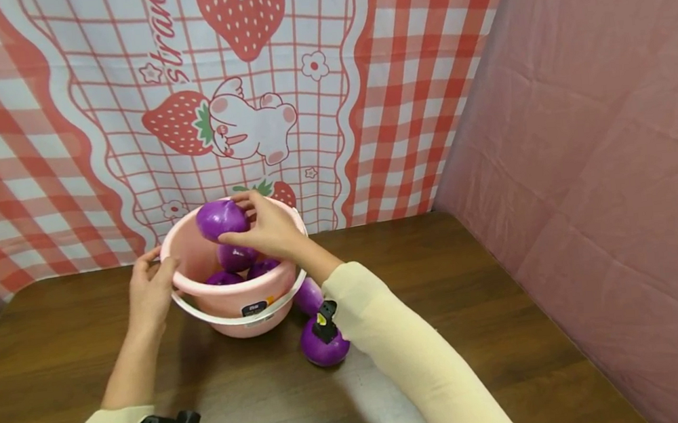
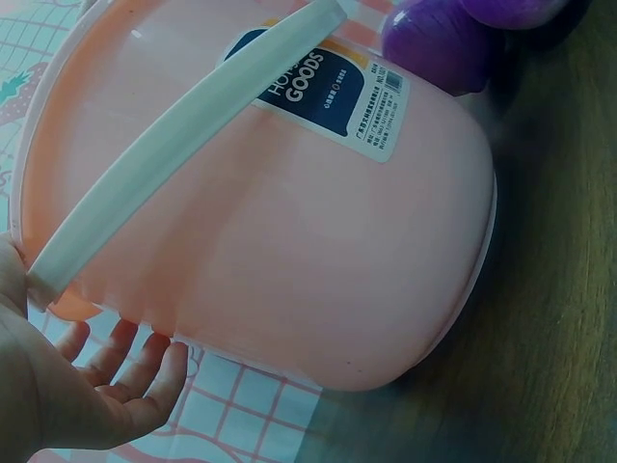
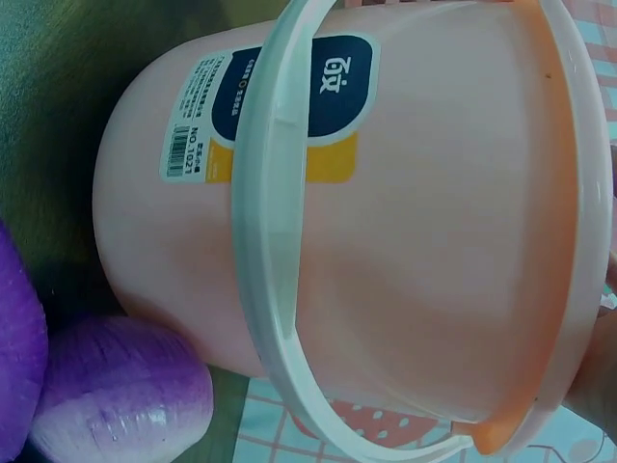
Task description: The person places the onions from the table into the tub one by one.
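A pink bucket [image 1: 200,300] with a white handle [image 1: 220,318] stands near the back of the table, several purple round objects [image 1: 237,257] inside it. My left hand [image 1: 149,291] grips its left rim, thumb over the edge; in the left wrist view the fingers of the hand [image 2: 106,386] lie along the bucket's side [image 2: 318,251]. Over the opening, my right hand [image 1: 270,228] holds another purple round object [image 1: 220,219] between thumb and fingers. In the right wrist view the bucket [image 3: 424,193] hides most of that hand.
Two more purple objects are on the wooden table [image 1: 444,283] to the bucket's right: a paler one [image 1: 308,296] beside it and a darker one [image 1: 321,348] nearer, partly behind the right sleeve. A checked strawberry cloth [image 1: 401,96] hangs behind; a pink cloth [image 1: 599,111] hangs at right.
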`<state>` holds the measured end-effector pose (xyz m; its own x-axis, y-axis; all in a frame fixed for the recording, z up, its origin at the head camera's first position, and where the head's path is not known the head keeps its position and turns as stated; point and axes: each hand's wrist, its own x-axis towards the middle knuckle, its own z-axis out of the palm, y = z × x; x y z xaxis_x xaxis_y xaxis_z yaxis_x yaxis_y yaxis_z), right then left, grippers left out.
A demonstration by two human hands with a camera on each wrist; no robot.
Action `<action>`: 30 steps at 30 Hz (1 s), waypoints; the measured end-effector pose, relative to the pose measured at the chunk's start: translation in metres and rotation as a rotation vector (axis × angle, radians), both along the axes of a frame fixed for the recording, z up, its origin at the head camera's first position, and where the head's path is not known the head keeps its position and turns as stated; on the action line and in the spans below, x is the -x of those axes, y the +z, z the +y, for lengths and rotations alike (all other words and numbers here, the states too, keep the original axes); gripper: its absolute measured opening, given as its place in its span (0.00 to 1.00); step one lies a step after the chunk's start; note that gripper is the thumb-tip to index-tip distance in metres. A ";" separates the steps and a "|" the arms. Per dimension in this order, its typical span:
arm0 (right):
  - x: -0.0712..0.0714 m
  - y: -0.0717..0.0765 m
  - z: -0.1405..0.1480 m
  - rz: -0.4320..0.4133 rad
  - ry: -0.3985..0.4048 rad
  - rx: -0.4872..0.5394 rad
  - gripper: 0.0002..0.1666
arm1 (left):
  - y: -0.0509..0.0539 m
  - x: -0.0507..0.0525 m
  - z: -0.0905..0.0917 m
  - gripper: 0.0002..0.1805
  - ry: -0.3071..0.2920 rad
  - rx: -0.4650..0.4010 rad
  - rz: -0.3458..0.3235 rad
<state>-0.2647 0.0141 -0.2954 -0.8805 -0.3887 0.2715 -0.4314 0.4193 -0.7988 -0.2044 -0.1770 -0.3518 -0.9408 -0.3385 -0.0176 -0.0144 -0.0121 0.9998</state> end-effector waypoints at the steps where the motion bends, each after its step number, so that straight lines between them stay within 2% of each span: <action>1: 0.000 0.000 -0.001 -0.001 0.007 0.001 0.42 | 0.000 0.000 0.000 0.30 0.001 0.001 -0.001; 7: 0.002 -0.004 -0.004 0.021 0.040 -0.024 0.41 | -0.001 0.002 -0.001 0.31 0.002 0.003 0.001; 15: 0.001 -0.004 -0.004 0.070 0.090 -0.129 0.39 | 0.000 0.003 -0.001 0.29 0.019 -0.009 0.001; 24: -0.001 -0.005 -0.005 0.063 0.152 -0.174 0.38 | 0.000 0.002 -0.001 0.30 0.008 -0.015 0.002; 30: -0.002 -0.007 -0.004 0.094 0.186 -0.212 0.35 | -0.002 0.002 0.000 0.30 0.001 0.002 -0.003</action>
<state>-0.2627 0.0102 -0.3021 -0.7637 -0.5976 0.2441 -0.5843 0.4792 -0.6550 -0.2063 -0.1771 -0.3538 -0.9404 -0.3395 -0.0194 -0.0172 -0.0097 0.9998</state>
